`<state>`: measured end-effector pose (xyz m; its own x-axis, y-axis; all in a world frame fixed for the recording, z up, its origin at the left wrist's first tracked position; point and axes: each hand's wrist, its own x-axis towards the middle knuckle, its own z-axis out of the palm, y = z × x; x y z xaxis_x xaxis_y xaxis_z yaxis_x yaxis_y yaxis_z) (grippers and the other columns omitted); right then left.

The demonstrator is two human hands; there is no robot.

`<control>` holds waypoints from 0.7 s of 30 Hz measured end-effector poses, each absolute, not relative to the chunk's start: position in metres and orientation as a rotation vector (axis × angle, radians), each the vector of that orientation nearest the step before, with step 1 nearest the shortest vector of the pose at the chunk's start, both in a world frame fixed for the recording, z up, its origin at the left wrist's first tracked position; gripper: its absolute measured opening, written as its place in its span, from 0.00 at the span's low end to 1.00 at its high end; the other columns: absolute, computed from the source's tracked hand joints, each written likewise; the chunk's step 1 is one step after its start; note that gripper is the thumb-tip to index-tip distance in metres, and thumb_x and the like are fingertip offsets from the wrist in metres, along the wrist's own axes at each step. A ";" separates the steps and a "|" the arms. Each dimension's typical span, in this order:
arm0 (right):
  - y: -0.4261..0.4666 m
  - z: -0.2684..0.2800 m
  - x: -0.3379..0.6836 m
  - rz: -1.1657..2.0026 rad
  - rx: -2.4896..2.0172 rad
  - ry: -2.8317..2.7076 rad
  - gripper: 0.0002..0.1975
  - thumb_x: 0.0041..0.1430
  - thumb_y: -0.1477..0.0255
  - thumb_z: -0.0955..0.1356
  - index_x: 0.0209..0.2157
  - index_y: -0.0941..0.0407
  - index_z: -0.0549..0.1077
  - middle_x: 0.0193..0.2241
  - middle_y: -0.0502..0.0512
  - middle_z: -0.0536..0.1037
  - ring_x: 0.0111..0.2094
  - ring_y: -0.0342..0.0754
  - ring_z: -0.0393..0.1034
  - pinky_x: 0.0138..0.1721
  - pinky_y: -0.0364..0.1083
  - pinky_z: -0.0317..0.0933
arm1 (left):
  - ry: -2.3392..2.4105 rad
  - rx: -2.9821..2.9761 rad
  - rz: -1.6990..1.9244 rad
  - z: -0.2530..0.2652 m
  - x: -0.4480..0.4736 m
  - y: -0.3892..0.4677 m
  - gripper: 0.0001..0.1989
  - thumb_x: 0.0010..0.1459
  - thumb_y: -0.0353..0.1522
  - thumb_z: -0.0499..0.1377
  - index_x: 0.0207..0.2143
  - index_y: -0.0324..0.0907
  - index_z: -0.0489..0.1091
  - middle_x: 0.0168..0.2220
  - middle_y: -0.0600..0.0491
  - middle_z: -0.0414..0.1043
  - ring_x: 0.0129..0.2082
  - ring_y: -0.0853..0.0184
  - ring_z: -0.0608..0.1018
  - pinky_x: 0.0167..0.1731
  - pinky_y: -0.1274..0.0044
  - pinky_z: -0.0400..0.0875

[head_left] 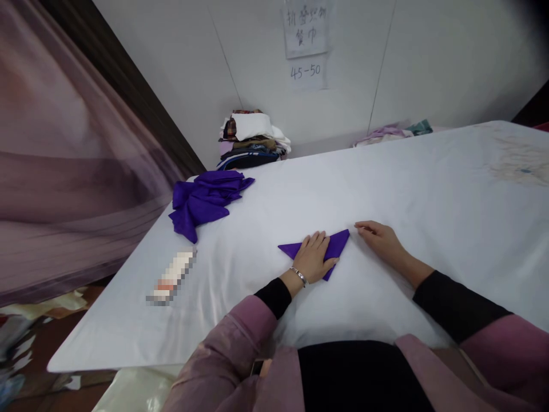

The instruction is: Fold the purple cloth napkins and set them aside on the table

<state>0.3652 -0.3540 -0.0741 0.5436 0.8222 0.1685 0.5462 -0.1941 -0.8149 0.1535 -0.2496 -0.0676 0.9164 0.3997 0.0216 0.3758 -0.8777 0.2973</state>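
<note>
A purple cloth napkin (338, 243), folded into a triangle, lies on the white-covered table (386, 189) in front of me. My left hand (315, 256) rests flat on top of it, fingers stretched out and thumb spread, hiding its middle. Just beyond the napkin's right corner is my right hand (377, 237), a little apart from the cloth. Its fingers are bent loosely, the index finger pointing left, and nothing shows in them.
A crumpled heap of purple cloths (210, 197) lies at the table's left. Nearer is a pixelated, blurred object (171, 277). Folded clothes (253, 140) are stacked behind the table's far edge, with more fabric (386, 133) to the right. A curtain (81, 149) hangs at left.
</note>
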 end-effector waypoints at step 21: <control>-0.318 -0.067 0.361 0.647 -2.012 -1.297 0.15 0.55 0.68 0.63 0.44 0.56 0.71 0.20 0.48 0.75 0.23 0.46 0.70 0.28 0.45 0.63 | 0.537 2.814 0.070 -0.065 0.153 -0.249 0.29 0.62 0.46 0.45 0.62 0.44 0.50 0.65 0.47 0.45 0.64 0.59 0.47 0.61 0.61 0.41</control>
<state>0.3614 -0.3179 -0.0665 0.3889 0.9195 -0.0571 0.5986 -0.2993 -0.7430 0.1533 -0.2493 -0.0653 0.9300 0.3675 -0.0036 0.3541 -0.8934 0.2766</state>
